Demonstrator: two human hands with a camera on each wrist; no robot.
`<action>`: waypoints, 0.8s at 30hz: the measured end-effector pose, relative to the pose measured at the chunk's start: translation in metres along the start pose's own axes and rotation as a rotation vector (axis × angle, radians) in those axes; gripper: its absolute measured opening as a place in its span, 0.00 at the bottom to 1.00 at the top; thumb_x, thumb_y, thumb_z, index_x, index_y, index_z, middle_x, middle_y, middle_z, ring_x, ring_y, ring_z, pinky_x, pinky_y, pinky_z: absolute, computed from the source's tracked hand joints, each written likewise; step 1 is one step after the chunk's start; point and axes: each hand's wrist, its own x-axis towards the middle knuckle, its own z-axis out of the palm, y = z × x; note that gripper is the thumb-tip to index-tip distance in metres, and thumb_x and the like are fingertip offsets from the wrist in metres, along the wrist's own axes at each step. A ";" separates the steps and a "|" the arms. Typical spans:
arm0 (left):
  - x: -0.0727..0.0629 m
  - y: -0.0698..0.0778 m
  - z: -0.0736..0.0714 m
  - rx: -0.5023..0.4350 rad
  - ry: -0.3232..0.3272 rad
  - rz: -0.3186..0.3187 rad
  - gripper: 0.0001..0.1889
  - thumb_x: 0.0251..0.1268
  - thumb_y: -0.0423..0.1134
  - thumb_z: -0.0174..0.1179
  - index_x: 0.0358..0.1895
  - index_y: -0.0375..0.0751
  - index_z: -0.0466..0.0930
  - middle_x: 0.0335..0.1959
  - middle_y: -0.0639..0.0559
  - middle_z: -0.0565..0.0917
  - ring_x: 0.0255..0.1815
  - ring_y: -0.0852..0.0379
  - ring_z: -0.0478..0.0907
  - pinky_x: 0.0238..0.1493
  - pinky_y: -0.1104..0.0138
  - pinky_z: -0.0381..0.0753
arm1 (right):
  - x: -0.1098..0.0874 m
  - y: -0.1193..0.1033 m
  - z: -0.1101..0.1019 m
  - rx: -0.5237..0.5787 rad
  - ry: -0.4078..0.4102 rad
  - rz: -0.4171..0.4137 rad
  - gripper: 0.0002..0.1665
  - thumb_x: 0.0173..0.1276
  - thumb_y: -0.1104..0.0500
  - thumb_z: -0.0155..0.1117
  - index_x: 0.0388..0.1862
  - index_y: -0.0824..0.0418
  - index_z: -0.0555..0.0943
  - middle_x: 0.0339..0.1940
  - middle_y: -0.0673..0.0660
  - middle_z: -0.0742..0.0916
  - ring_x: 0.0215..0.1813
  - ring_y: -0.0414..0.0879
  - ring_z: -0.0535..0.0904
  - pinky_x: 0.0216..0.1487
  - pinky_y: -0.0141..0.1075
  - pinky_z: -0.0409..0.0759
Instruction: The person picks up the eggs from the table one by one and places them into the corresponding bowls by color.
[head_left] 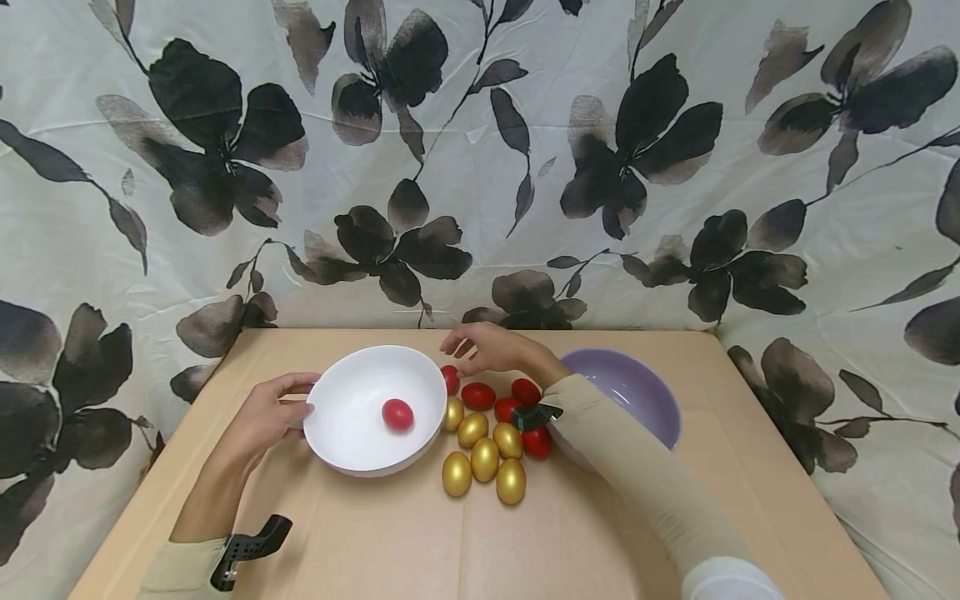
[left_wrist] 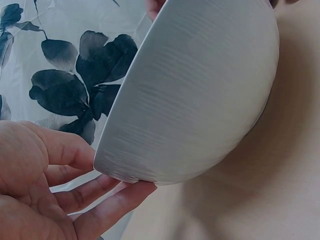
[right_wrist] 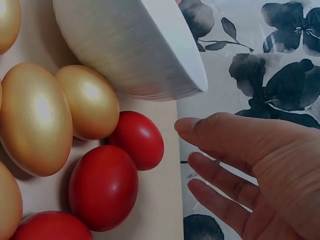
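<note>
A white bowl (head_left: pixel 337 425) stands on the table with one red egg (head_left: pixel 397 415) in it. My left hand (head_left: pixel 272 414) holds the bowl at its left rim; in the left wrist view the fingers (left_wrist: pixel 117 205) lie against the outer wall. My right hand (head_left: pixel 491 347) is just behind the loose red eggs (head_left: pixel 478 396), to the right of the bowl. Its fingers are loosely bent, and in the right wrist view nothing lies between them. A small red egg (right_wrist: pixel 141 140) is nearest to its thumb tip, apart from it. Several gold eggs (head_left: pixel 484 460) lie in front of the red ones.
A purple bowl (head_left: pixel 637 392) stands on the right, partly hidden behind my right forearm. The wooden table (head_left: pixel 360 533) ends at the back against a floral cloth (head_left: pixel 510 192). Some red eggs are partly covered by the right wrist's black strap (head_left: pixel 536 417).
</note>
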 end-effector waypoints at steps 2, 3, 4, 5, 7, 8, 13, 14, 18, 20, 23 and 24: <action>0.000 0.000 0.000 0.001 0.000 0.000 0.28 0.71 0.27 0.55 0.73 0.29 0.65 0.65 0.27 0.72 0.50 0.44 0.83 0.40 0.58 0.89 | 0.001 0.001 0.000 -0.008 -0.003 0.005 0.23 0.66 0.67 0.69 0.61 0.62 0.80 0.62 0.66 0.83 0.64 0.59 0.80 0.59 0.40 0.83; 0.000 0.000 0.000 0.001 0.001 -0.001 0.28 0.71 0.27 0.55 0.73 0.29 0.65 0.65 0.27 0.72 0.51 0.43 0.83 0.40 0.58 0.89 | 0.001 0.002 0.000 -0.012 -0.004 0.009 0.24 0.66 0.67 0.69 0.61 0.62 0.80 0.62 0.65 0.83 0.64 0.59 0.80 0.59 0.39 0.83; -0.001 0.000 0.000 0.001 0.001 -0.002 0.28 0.71 0.27 0.55 0.73 0.29 0.65 0.65 0.27 0.72 0.51 0.43 0.83 0.40 0.58 0.89 | 0.001 0.003 0.000 -0.014 -0.006 0.013 0.24 0.66 0.66 0.69 0.61 0.62 0.80 0.62 0.65 0.83 0.64 0.58 0.80 0.59 0.39 0.83; -0.001 0.000 0.000 0.002 0.002 -0.001 0.28 0.71 0.28 0.55 0.73 0.29 0.65 0.65 0.27 0.72 0.51 0.42 0.83 0.40 0.58 0.89 | 0.001 0.004 0.001 -0.014 -0.007 0.016 0.24 0.66 0.66 0.69 0.61 0.62 0.80 0.62 0.65 0.83 0.64 0.59 0.80 0.59 0.39 0.83; 0.000 0.000 0.000 0.003 0.001 -0.003 0.28 0.71 0.28 0.55 0.73 0.29 0.65 0.66 0.27 0.72 0.52 0.41 0.83 0.41 0.58 0.89 | 0.002 0.006 0.001 -0.009 -0.013 0.020 0.25 0.66 0.66 0.69 0.62 0.63 0.80 0.62 0.65 0.83 0.65 0.59 0.80 0.59 0.41 0.83; 0.000 0.000 0.000 0.002 0.001 -0.004 0.28 0.71 0.28 0.55 0.73 0.30 0.65 0.66 0.27 0.72 0.53 0.41 0.83 0.41 0.58 0.89 | 0.003 0.007 0.001 -0.005 -0.016 0.023 0.26 0.66 0.65 0.69 0.63 0.64 0.79 0.63 0.65 0.82 0.65 0.59 0.79 0.59 0.41 0.83; 0.000 0.000 0.000 0.002 0.003 -0.008 0.28 0.72 0.28 0.56 0.73 0.30 0.65 0.66 0.28 0.71 0.53 0.40 0.83 0.41 0.59 0.89 | 0.006 0.012 0.003 0.002 -0.036 0.053 0.30 0.64 0.63 0.72 0.65 0.64 0.78 0.63 0.63 0.82 0.65 0.58 0.79 0.58 0.40 0.83; 0.000 0.000 0.000 0.002 0.004 -0.009 0.28 0.72 0.29 0.56 0.73 0.30 0.65 0.66 0.28 0.71 0.53 0.40 0.82 0.41 0.59 0.88 | 0.006 0.012 0.004 0.001 -0.038 0.061 0.30 0.64 0.63 0.72 0.65 0.63 0.78 0.63 0.62 0.82 0.65 0.57 0.79 0.58 0.39 0.84; 0.000 0.001 0.000 0.007 0.007 -0.012 0.28 0.72 0.29 0.56 0.73 0.31 0.65 0.66 0.28 0.72 0.54 0.39 0.82 0.41 0.59 0.88 | 0.008 0.013 0.005 -0.012 -0.042 0.083 0.30 0.64 0.63 0.73 0.65 0.62 0.78 0.63 0.60 0.83 0.66 0.56 0.79 0.57 0.38 0.84; 0.000 0.001 0.001 0.007 0.007 -0.014 0.28 0.72 0.29 0.56 0.73 0.31 0.65 0.66 0.28 0.72 0.54 0.39 0.82 0.41 0.59 0.88 | 0.009 0.012 0.007 -0.013 -0.043 0.092 0.30 0.64 0.64 0.73 0.65 0.62 0.78 0.63 0.59 0.83 0.66 0.57 0.78 0.57 0.38 0.84; -0.001 0.001 0.001 0.008 0.007 -0.016 0.27 0.72 0.29 0.56 0.73 0.31 0.65 0.66 0.28 0.72 0.55 0.38 0.82 0.42 0.58 0.89 | 0.010 0.009 0.009 -0.015 -0.043 0.108 0.30 0.64 0.63 0.73 0.65 0.60 0.78 0.62 0.58 0.82 0.67 0.57 0.77 0.57 0.37 0.83; -0.001 0.001 0.001 0.009 0.007 -0.016 0.27 0.72 0.29 0.55 0.73 0.31 0.65 0.66 0.28 0.72 0.55 0.38 0.82 0.42 0.58 0.89 | 0.011 0.009 0.010 -0.015 -0.043 0.115 0.30 0.64 0.63 0.74 0.65 0.60 0.78 0.62 0.57 0.82 0.67 0.57 0.77 0.58 0.37 0.83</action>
